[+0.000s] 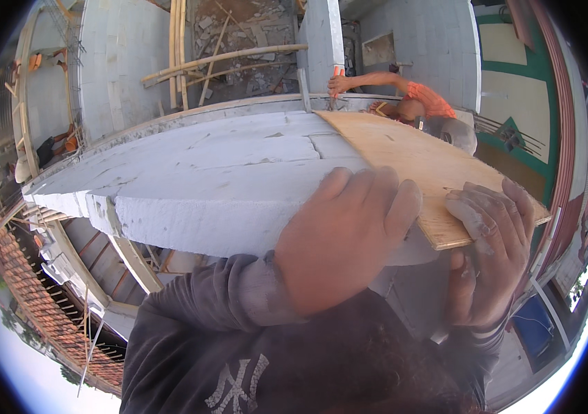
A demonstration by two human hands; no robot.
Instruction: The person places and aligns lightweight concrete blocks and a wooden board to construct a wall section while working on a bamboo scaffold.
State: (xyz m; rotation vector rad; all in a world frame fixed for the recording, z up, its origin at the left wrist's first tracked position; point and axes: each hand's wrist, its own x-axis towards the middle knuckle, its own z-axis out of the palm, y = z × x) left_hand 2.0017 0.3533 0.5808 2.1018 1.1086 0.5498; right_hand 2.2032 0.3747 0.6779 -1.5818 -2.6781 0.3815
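- Wall [225,148]: pale grey blocks, running from the far left to the middle, its face cracked and jointed, its near edge rough and chipped at the left
- Green-and-cream building [511,48]: upper right, beyond the co-worker
- Tiled roof [38,300]: orange-red, lower left, well apart from the hands
- Poles [238,55]: several, lying or leaning at odd angles beyond the wall, with rubble [263,38] around them
- Co-worker [428,100]: orange top, at the board's far side, one arm stretched leftward
- Board [404,152]: flat, light brown plywood, lying at the right end of the wall's visible face and slanting from the upper middle down to the right; its near corner lies between the person's two hands
- Left hand [349,231]: fingers bent, at the board's near left edge and over the wall; whether it is closed on the board, I cannot tell
- Right hand [490,252]: dusty, gripping the board's near right edge, fingers on top, thumb below
- Co-worker's hand [339,85]: closed around a small orange thing [339,71], kind unclear
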